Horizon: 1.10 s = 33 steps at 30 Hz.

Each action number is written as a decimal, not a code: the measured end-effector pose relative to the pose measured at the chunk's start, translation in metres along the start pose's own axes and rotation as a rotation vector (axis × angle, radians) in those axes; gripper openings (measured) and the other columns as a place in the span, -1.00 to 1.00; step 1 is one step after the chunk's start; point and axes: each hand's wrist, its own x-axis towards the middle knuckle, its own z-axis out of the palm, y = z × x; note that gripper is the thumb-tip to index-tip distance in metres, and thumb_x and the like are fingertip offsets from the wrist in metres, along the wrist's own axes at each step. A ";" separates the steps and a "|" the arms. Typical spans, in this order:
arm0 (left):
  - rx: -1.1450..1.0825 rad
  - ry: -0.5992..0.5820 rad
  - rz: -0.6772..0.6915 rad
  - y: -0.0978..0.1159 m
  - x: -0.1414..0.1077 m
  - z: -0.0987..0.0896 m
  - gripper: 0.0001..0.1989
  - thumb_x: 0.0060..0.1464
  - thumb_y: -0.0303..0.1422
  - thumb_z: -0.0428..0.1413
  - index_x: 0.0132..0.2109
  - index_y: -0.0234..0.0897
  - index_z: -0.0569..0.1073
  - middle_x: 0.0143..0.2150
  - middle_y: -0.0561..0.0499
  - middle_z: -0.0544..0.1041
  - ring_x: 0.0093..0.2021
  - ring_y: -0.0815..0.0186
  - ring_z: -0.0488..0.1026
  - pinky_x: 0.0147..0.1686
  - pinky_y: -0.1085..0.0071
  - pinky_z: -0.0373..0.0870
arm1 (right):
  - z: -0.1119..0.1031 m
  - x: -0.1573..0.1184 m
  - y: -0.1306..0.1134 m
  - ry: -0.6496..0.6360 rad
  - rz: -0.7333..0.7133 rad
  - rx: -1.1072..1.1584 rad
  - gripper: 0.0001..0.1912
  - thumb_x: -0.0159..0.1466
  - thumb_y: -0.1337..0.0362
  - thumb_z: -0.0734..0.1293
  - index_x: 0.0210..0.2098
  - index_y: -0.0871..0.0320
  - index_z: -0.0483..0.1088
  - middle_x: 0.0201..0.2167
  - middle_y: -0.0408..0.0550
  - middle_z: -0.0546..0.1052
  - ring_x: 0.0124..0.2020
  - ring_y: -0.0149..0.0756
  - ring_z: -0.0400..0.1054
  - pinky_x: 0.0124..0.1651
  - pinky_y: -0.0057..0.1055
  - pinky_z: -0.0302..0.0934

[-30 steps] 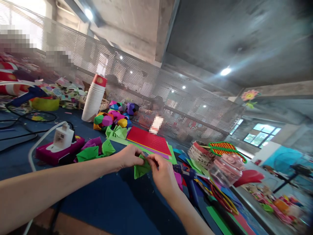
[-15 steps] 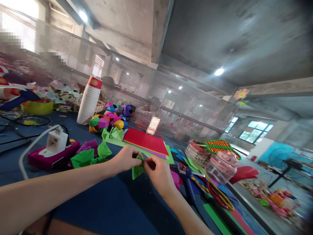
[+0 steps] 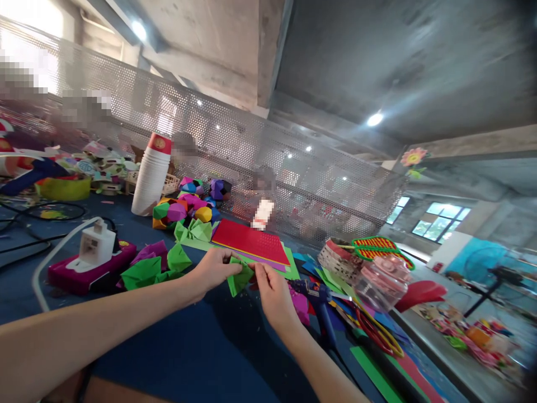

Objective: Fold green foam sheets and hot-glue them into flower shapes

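Note:
A small piece of folded green paper [image 3: 240,281] is held above the dark blue table, between my two hands. My left hand [image 3: 216,271] pinches its upper left part with thumb and forefinger. At its right edge, the fingertips of my right hand [image 3: 274,294] are pressed together on the paper. Left of my left hand lie more folded green paper pieces [image 3: 145,272] and a purple one [image 3: 151,252]. Just beyond my hands is a stack of red paper sheets [image 3: 251,242] with other colours beneath. A blue glue gun [image 3: 318,294] lies right of my right hand.
A tall stack of paper cups [image 3: 151,173] stands at the back left, beside colourful folded paper balls [image 3: 188,207]. A purple power strip [image 3: 69,271] with a white plug and cables lies left. Scissors [image 3: 377,330], a pink clear jar [image 3: 381,282] and a basket [image 3: 339,260] are at right.
My right hand has shifted slightly right, its fingers now at the paper's edge. More of the green paper shows between the hands, and its face has turned.

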 end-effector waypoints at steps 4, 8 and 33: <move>-0.060 0.021 -0.019 -0.001 -0.001 0.002 -0.82 -0.19 -0.39 0.14 -0.34 -0.34 0.46 -0.56 0.13 0.44 -0.53 0.39 0.37 -0.50 0.49 0.26 | 0.005 -0.002 0.003 -0.077 0.022 0.083 -0.65 0.31 0.02 0.17 -0.27 0.16 0.39 -0.44 -0.09 0.47 -0.40 -0.30 0.34 -0.37 -0.44 0.20; -0.075 0.006 0.022 -0.003 -0.001 0.002 -0.82 -0.18 -0.38 0.15 -0.34 -0.34 0.44 -0.47 0.06 0.49 -0.45 0.38 0.41 -0.42 0.47 0.31 | 0.010 -0.003 0.009 -0.137 0.067 0.265 -0.67 0.24 0.02 0.28 -0.20 0.17 0.34 -0.40 -0.08 0.49 -0.39 -0.31 0.38 -0.34 -0.44 0.26; 0.255 -0.039 0.311 -0.018 0.008 -0.003 -0.82 -0.14 -0.42 0.14 -0.29 -0.30 0.38 -0.33 0.00 0.51 -0.26 0.31 0.48 -0.19 0.40 0.38 | 0.002 0.002 0.015 -0.005 -0.016 -0.140 -0.77 0.26 0.21 0.21 -0.46 0.16 0.37 -0.55 -0.11 0.44 -0.50 -0.33 0.30 -0.46 -0.48 0.08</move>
